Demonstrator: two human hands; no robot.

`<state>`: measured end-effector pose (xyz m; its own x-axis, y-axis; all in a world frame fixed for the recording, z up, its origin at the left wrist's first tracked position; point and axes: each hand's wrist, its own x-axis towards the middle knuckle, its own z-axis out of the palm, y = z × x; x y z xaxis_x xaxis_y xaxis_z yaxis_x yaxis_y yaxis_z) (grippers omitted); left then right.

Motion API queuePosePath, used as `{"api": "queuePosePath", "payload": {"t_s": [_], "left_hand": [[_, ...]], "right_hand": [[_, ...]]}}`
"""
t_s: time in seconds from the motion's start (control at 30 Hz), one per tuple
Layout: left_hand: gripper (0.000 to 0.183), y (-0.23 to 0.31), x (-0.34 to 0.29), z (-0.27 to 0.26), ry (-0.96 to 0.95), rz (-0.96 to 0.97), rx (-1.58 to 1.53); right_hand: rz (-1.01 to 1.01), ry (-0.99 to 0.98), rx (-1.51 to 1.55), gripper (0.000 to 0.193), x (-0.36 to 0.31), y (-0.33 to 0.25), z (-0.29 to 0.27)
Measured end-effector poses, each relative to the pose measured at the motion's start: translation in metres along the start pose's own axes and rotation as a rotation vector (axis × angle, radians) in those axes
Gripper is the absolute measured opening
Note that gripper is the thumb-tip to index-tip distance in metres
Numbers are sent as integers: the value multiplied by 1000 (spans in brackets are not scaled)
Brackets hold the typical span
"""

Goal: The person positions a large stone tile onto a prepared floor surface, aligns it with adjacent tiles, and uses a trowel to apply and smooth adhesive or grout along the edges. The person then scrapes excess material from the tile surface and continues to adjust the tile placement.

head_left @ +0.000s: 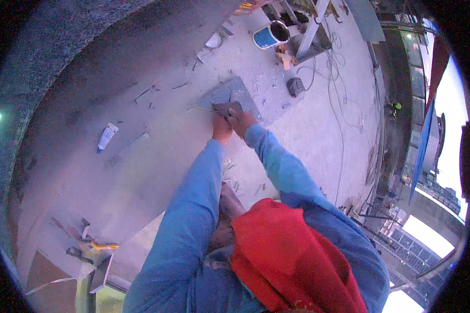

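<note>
Meeting at a dark piece (225,108), the left hand (222,130) and right hand (242,123) lie just beside each other, arms outstretched. The piece is over a grey slab (237,86), toward its near edge; whether it touches the slab cannot be told. The right hand is clamped on the piece's near right side; the left hand is at its near edge, fingers hidden, so its grip cannot be told. A thin strip (202,108) projects leftward beside the piece. Beyond the slab, to the right, sits a black device (295,87); farther off stands a blue-and-white bucket (264,38), tilted in view. Well to the left, a white tube (107,137) lies on the floor (167,156). At lower left is a yellow-handled tool (103,246).
</note>
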<state>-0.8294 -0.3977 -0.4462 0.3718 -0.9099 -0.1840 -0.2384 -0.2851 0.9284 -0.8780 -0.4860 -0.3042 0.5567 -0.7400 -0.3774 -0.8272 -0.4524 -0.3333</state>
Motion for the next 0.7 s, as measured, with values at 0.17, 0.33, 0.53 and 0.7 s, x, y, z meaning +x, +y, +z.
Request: {"api": "queuePosePath", "payload": {"t_s": [0.17, 0.33, 0.53, 0.7], "left_hand": [[31, 1, -2, 2, -37, -152, 2], [33, 0, -4, 6, 35, -39, -295], [31, -5, 1, 3, -5, -6, -61], [29, 5, 8, -8, -110, -163, -269]], "right_hand": [[204, -68, 166, 41, 0, -23, -10], [187, -274, 211, 41, -1, -26, -8], [103, -202, 65, 39, -22, -19, -21], [116, -117, 30, 39, -21, -24, -22]]}}
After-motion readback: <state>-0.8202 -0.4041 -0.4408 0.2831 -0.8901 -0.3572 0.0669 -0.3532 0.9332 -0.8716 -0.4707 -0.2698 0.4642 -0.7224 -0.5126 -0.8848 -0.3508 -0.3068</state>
